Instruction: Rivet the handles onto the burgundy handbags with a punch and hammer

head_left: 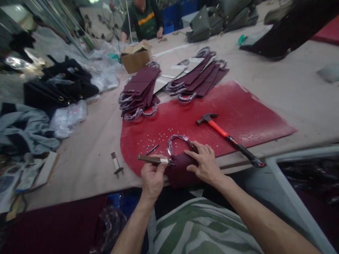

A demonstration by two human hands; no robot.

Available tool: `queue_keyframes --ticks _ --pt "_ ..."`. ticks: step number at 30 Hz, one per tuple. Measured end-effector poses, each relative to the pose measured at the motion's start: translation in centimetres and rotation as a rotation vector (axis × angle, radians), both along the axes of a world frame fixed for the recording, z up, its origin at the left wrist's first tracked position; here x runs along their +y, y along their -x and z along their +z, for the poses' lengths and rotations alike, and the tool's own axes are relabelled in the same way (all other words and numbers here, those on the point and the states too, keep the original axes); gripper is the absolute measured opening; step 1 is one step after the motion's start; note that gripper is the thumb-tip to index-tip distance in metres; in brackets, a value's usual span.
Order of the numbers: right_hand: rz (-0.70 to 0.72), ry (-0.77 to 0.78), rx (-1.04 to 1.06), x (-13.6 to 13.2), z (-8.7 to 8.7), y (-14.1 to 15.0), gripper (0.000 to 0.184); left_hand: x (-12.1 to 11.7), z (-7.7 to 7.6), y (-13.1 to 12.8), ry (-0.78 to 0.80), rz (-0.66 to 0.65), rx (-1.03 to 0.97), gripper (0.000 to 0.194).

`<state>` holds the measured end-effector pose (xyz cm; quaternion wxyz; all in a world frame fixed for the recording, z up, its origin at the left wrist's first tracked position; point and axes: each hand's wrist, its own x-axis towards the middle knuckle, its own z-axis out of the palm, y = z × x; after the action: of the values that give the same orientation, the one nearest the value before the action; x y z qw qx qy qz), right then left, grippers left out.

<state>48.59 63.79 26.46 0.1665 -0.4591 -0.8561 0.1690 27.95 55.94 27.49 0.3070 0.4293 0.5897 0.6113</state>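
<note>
A maroon panel (182, 171) with a looped, plastic-wrapped handle (177, 137) lies at the near edge of the red mat. My left hand (153, 176) is closed around a short punch-like tool (149, 158) with a brown end and a pale middle. Its narrow tip meets the panel near the handle's left end. Spread fingers of my right hand (205, 163) rest on the panel by the handle's right end. A similar pronged tool (116, 164) lies to the left, and a thin dark rod (152, 150) is just beyond my left hand.
A claw hammer (222, 133) with a red and black handle lies right on the red mat (251, 109). Small metal bits (159, 135) are scattered there. Stacked maroon panels (144, 83), a cardboard box (136, 58) and black bags (58, 84) stand beyond. A person (144, 21) is across the table.
</note>
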Motion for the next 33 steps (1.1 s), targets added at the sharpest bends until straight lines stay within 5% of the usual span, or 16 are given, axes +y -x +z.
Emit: queue_keyframes --ticks 7,25,33 --pt "0.006 -0.013 0.035 0.0 -0.2 -0.1 0.056 0.3 -1.4 -1.8 -0.141 -0.059 0.494 0.012" --pt "0.002 -0.004 0.077 -0.1 -0.1 -0.2 0.056 1.1 -2.5 -3.8 -0.309 -0.140 0.626 0.020" --pt "0.013 -0.004 0.072 -0.1 -0.1 -0.3 0.054 1.5 -2.5 -4.9 -0.306 -0.043 0.768 0.013"
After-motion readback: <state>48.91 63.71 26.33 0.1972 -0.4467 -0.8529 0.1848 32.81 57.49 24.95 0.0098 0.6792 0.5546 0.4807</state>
